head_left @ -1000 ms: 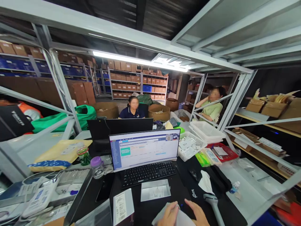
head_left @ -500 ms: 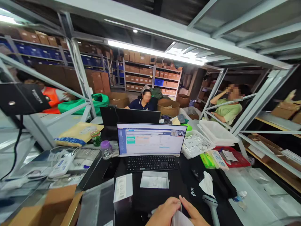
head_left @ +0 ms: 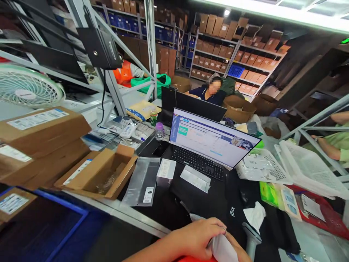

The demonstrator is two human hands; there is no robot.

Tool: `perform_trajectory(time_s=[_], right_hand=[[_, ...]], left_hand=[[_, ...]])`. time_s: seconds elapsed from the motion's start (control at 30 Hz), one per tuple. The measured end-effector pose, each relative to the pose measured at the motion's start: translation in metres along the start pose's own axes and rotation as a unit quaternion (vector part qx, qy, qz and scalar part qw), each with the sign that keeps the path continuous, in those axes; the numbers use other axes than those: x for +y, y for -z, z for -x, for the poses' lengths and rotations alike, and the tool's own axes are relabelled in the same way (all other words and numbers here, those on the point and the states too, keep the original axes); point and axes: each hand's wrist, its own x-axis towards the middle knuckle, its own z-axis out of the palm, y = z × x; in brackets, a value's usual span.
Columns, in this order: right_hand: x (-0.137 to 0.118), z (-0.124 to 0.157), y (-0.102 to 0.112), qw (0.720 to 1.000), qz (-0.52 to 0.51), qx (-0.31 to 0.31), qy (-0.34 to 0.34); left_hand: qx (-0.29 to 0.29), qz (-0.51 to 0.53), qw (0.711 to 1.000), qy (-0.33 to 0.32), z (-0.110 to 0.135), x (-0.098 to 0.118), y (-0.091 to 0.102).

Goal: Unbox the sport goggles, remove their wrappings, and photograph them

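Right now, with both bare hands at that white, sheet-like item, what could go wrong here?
The white, sheet-like item, gripped by the left hand, might crease or slip. The grey handheld barcode scanner lies close beside the right hand, so a sideways move could knock it. The clear jar with a purple lid stands near the flat black phone-like slab; if tipped, it may strike it.

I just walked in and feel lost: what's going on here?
A person's left hand grips a pale item; the right hand is beside it, mostly hidden. A grey handheld scanner lies to their right. Ahead are a keyboard and a lit monitor, with an open cardboard box to the left. Another person is beyond the monitor.
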Motion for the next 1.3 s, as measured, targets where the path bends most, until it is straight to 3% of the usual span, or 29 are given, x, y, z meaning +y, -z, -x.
perform_trajectory(time_s=[0.1,0.23,0.33,0.43,0.63,0.77,0.83,0.93,1.0,1.17,1.3], right_hand=[[-0.023,0.013,0.012,0.998,-0.016,-0.030,0.049],[-0.042,0.012,0.020,0.998,-0.050,0.015,0.032],[-0.042,0.007,0.021,0.995,-0.096,0.024,0.020],[-0.038,0.002,0.019,0.993,-0.115,0.031,-0.005],[-0.045,-0.008,0.012,0.997,-0.029,0.068,-0.014],[-0.063,-0.008,0.013,0.992,0.114,0.035,-0.038],[-0.072,-0.010,0.011,0.972,0.214,0.042,-0.088],[-0.083,-0.021,0.004,0.927,0.328,0.076,-0.166],[-0.086,-0.032,0.001,0.907,0.363,0.088,-0.195],[-0.084,-0.046,0.000,0.902,0.375,0.063,-0.206],[-0.083,-0.049,-0.004,0.898,0.379,0.045,-0.219]], left_hand=[[0.053,-0.011,0.997,0.048,0.001,0.008,-0.012],[0.128,-0.074,0.969,0.197,-0.002,0.019,-0.024],[0.122,-0.142,0.921,0.342,-0.006,0.026,-0.026],[0.090,-0.180,0.893,0.403,-0.010,0.031,-0.025],[0.109,-0.153,0.893,0.409,-0.010,0.026,-0.021],[0.180,-0.081,0.905,0.376,-0.007,0.020,-0.024],[0.199,-0.043,0.923,0.326,-0.007,0.017,-0.029],[0.166,-0.013,0.952,0.257,-0.011,0.013,-0.037],[0.162,0.028,0.957,0.241,-0.014,0.009,-0.040],[0.181,0.186,0.927,0.271,-0.013,-0.006,-0.038],[0.134,0.270,0.909,0.289,-0.005,-0.014,-0.038]])
